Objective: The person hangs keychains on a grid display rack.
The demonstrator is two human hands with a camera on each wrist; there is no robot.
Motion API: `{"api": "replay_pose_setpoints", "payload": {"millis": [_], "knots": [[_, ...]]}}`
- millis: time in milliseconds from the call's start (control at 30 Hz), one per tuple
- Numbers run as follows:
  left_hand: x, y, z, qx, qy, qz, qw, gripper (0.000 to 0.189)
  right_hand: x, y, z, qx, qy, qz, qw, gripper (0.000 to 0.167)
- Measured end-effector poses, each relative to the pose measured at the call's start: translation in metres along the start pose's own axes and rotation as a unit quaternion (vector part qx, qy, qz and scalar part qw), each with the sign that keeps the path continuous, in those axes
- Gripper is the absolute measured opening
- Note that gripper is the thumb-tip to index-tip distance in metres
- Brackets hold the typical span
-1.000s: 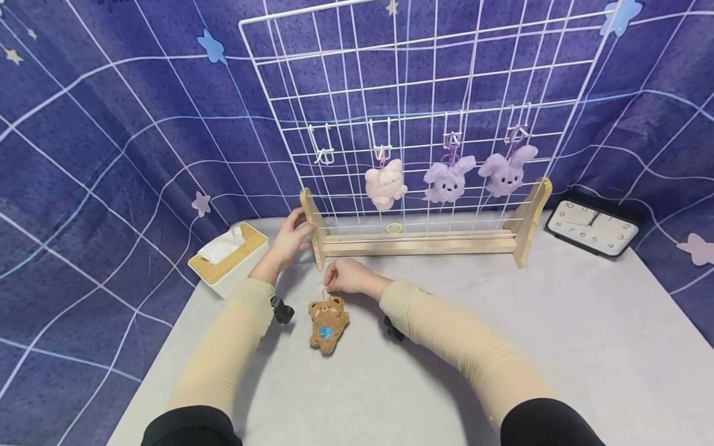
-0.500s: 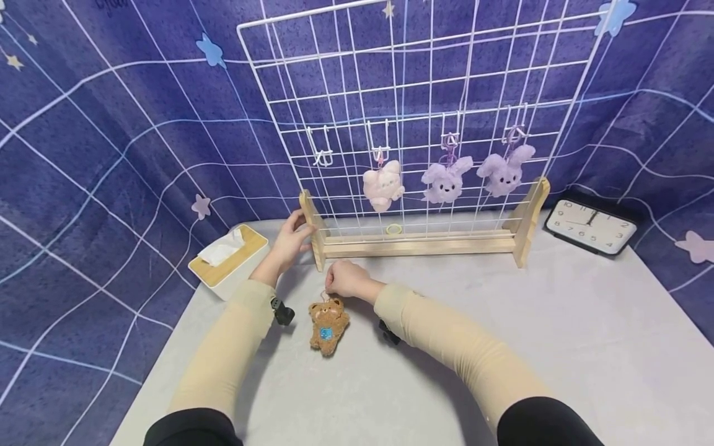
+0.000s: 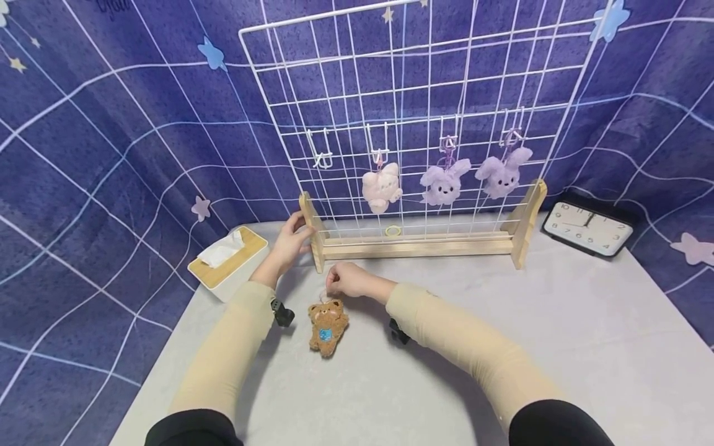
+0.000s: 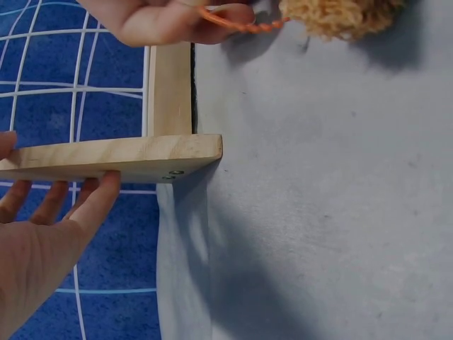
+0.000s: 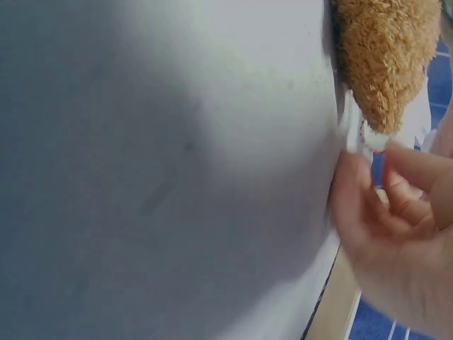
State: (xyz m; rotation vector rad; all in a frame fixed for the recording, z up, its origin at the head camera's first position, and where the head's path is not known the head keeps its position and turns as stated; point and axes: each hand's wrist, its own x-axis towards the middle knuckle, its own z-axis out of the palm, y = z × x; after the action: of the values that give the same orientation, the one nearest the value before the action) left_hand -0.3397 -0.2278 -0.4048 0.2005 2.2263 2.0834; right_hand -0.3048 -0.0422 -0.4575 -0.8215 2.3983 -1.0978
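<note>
A brown plush bear charm [image 3: 328, 327] with a blue patch on its belly lies on the grey tabletop. Its orange beaded cord [image 4: 248, 27] runs up to my right hand [image 3: 352, 280], which pinches it between thumb and fingers just beyond the bear's head. My left hand [image 3: 287, 240] holds the left wooden end piece [image 4: 113, 151] of the wire rack, thumb on one face and fingers on the other. On the grid [image 3: 413, 87] hang a pale pink plush [image 3: 382, 188] and two purple rabbit plushes [image 3: 444, 184]. The leftmost hook [image 3: 322, 161] bears no plush.
A tissue box [image 3: 229, 257] with a wooden lid stands left of my left hand. At the right lies a black-framed clock [image 3: 588, 228]. A yellow ring [image 3: 393, 231] is behind the rack's wooden crossbar [image 3: 418, 249]. A blue starry curtain [image 3: 139, 124] surrounds the table.
Both hands stay almost where they were, and the bear has hardly shifted. My right forearm moved slightly left, then back right. The head view has shifted a little.
</note>
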Motion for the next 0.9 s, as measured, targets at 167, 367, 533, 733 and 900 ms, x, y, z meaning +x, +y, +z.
{"api": "replay_pose_setpoints", "payload": {"millis": [167,367,533,733,900], "knots": [[0.0,-0.002,0.0,-0.002,0.002,0.001,1.0,0.057,-0.003,0.007,0.002,0.189,-0.022,-0.01,0.9818,0.011],[0.001,-0.002,-0.001,-0.006,0.0,0.005,1.0,0.057,-0.008,0.003,-0.001,0.239,-0.022,-0.057,0.9692,0.006],[0.001,-0.002,-0.001,-0.011,-0.002,0.006,0.9999,0.057,-0.014,-0.007,-0.009,0.26,-0.027,-0.077,0.9622,0.004],[0.001,0.0,-0.001,-0.01,0.001,0.003,0.9999,0.058,-0.021,-0.014,-0.019,0.276,-0.036,-0.084,0.957,0.005],[0.0,0.001,-0.001,-0.001,0.001,-0.001,1.0,0.057,-0.026,-0.018,-0.027,0.257,-0.029,-0.1,0.9608,0.007]]}}
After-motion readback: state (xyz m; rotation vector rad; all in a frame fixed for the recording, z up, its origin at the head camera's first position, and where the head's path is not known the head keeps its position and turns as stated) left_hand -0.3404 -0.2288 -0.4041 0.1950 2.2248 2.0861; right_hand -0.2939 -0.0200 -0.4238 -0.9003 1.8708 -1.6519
